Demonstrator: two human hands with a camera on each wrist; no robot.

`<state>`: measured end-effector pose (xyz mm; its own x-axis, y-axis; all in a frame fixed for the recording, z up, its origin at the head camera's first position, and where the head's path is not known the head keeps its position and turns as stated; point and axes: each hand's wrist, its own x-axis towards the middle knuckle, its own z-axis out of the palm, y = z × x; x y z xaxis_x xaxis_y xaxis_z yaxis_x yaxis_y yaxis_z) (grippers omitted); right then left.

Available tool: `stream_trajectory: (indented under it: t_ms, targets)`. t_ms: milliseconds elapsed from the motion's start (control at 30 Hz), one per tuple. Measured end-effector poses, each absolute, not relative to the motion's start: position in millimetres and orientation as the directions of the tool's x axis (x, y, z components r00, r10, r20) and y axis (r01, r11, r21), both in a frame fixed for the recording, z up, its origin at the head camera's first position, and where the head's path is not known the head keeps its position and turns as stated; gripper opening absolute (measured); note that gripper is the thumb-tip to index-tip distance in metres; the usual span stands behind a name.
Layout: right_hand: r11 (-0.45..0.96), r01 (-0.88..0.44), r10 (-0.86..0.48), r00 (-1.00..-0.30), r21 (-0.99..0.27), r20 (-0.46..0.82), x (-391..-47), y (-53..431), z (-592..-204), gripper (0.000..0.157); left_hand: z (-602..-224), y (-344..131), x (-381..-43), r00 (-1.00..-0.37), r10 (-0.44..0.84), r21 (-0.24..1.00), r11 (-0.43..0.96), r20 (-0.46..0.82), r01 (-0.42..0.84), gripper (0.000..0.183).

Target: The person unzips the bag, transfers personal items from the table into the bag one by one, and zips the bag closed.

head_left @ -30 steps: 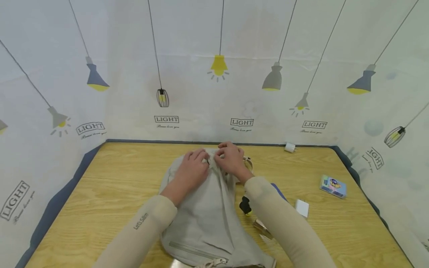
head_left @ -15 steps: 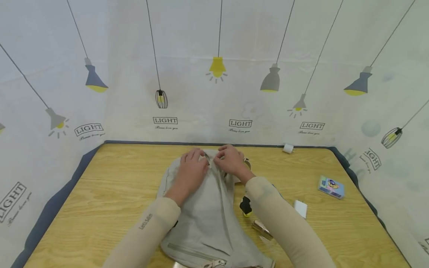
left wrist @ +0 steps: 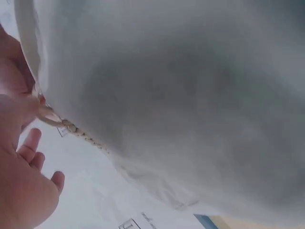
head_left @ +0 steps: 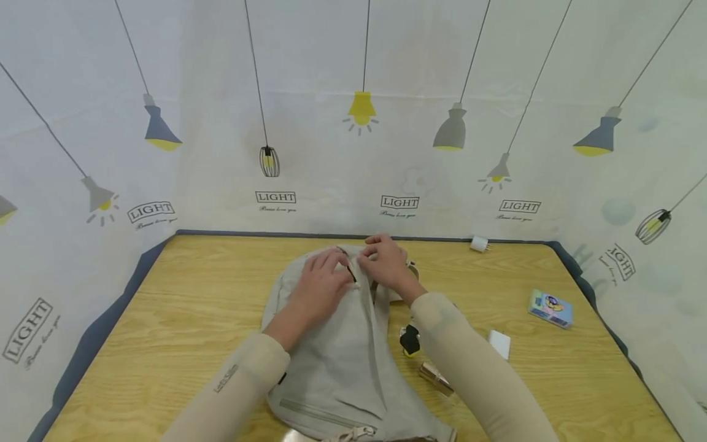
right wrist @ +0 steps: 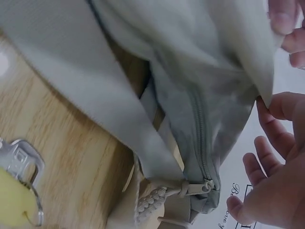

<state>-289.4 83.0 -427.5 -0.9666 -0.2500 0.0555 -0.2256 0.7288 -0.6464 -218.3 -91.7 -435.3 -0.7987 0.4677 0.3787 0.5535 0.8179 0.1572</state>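
A light grey sling bag [head_left: 331,356] lies on the wooden table with its far end under both hands. My left hand [head_left: 323,279] pinches the zipper pull [left wrist: 71,126], a beige loop with a braided cord, near the bag's top. A short dark opening shows between the hands. My right hand [head_left: 383,261] pinches the bag's fabric edge between thumb and fingertips, seen closely in the right wrist view. A side zipper [right wrist: 202,133] with its own braided pull [right wrist: 152,200] hangs below that hand, beside a wide grey strap [right wrist: 95,90].
Right of the bag lie a black-and-yellow item [head_left: 410,339], a rose-gold tube [head_left: 436,377] and a white block [head_left: 499,344], partly beside my right sleeve. Farther right is a small blue printed box [head_left: 550,308]. A white plug adapter [head_left: 479,244] sits near the back edge.
My left hand has shifted slightly right and toward me, and the dark opening beside it looks longer. The right hand keeps its pinch almost in place.
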Motion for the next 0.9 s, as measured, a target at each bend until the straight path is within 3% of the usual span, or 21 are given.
stream_trajectory:
  t_ms: [167,567,733,900]
  targets:
    - [0.735,-0.207,-0.234,-0.971,-0.645,0.045,-290,86,-429,0.024,-435,-89,-211,-0.789,0.510,0.239,0.765,0.342,0.598,0.009]
    - [0.824,-0.258,-0.278,-0.960,-0.505,0.037,-279,88,-428,0.018,-442,-94,-204,-0.854,0.398,0.331,0.799,0.335,0.502,0.015]
    - [0.854,-0.259,-0.298,-0.954,-0.451,-0.017,-276,90,-432,0.020,-442,-93,-203,-0.833,0.415,0.305,0.792,0.367,0.529,0.011]
    - [0.836,-0.249,-0.294,-0.956,-0.489,-0.017,-277,92,-433,0.022,-442,-91,-200,-0.788,0.462,0.252,0.772,0.408,0.584,0.007]
